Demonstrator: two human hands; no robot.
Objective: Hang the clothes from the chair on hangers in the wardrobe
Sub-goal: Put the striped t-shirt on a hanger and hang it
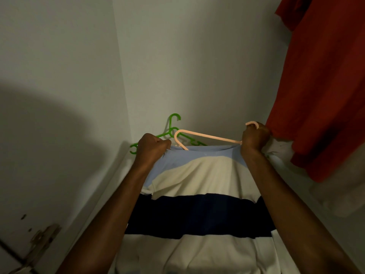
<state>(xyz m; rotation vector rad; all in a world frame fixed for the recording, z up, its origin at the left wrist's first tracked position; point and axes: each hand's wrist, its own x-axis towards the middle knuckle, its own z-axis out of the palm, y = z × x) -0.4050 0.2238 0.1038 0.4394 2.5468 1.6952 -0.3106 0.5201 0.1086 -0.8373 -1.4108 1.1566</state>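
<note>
Hands work at the top edge of a striped shirt inside a pale wardrobe. The left hand is clenched into a fist, its fingers bunching the light blue band of the shirt at its upper left corner. The right hand is also closed, gripping both the upper right corner of the shirt and one end of a pink hanger; a curved piece of that hanger sticks out above the knuckles. From the right hand the hanger's thin arm runs leftward and slightly up, bends round in a tight loop near the left hand, and its short return leg dips down to the blue edge of the cloth. Whether it goes inside the shirt cannot be told.

The shirt hangs stretched between the two fists and falls toward the camera in wide bands: light blue at the top, then cream, then dark navy, then cream again.

Behind the left hand a green hanger stands against the back corner of the wardrobe, hook upward, partly hidden by the fist and the pink hanger. At the upper right a red garment hangs down, its lower edge just beside the right hand. A metal hinge shows at the lower left on the wardrobe's side.
</note>
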